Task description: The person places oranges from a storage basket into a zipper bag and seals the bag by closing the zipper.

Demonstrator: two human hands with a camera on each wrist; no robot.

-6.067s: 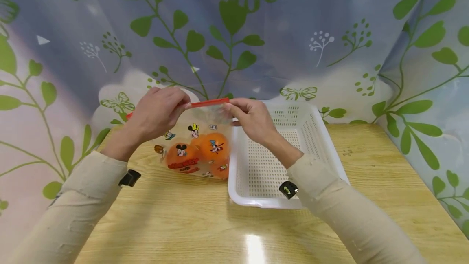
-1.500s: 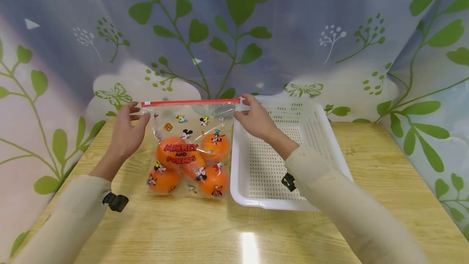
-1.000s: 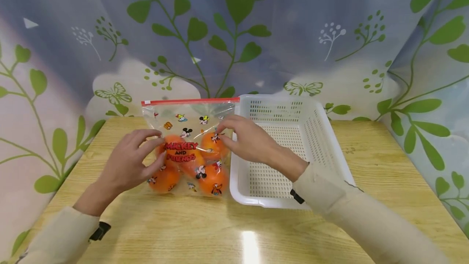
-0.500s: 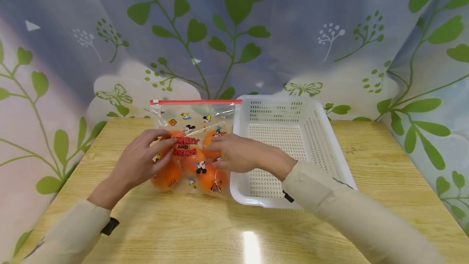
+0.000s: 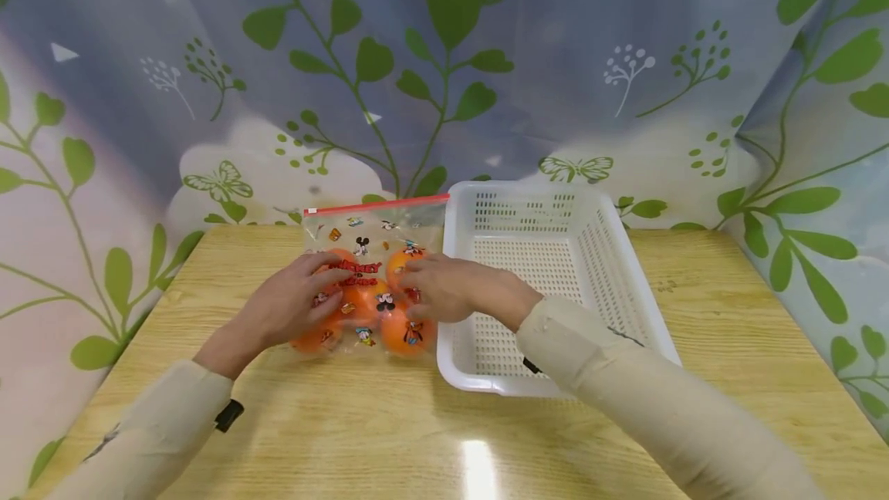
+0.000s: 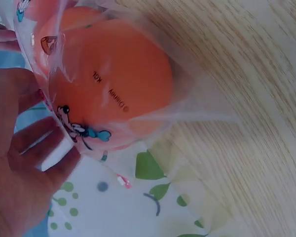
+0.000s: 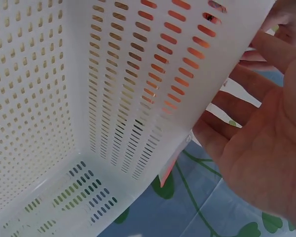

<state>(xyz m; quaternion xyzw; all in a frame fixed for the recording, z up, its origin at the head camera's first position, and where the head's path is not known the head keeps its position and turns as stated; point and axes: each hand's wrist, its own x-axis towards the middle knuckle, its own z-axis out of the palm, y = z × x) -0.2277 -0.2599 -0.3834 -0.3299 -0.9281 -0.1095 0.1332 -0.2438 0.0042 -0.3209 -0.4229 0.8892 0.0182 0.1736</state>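
Note:
A clear zip bag (image 5: 417,216) with a red zip strip and cartoon prints lies on the table, holding several smooth, round oranges (image 5: 401,330). My left hand (image 5: 295,299) is at the bag's left side, its fingers over the upper left orange. In the left wrist view, loosely bent fingers (image 6: 64,170) touch the film beside a large orange (image 6: 118,74). On the bag's right side, my right hand (image 5: 451,288) lays relaxed fingers over the oranges. The right wrist view shows that hand (image 7: 266,148) just outside the basket's wall, partly hiding the bag.
A white perforated plastic basket (image 5: 450,353) stands right beside the bag, and my right forearm crosses over it. The wooden table (image 5: 333,430) meets a leaf-printed curtain (image 5: 521,114) at the back.
Earlier the hands ran along and held the zip strip's ends; since then they have come down to the bag's sides. The bag has shifted slightly right and its top now slants.

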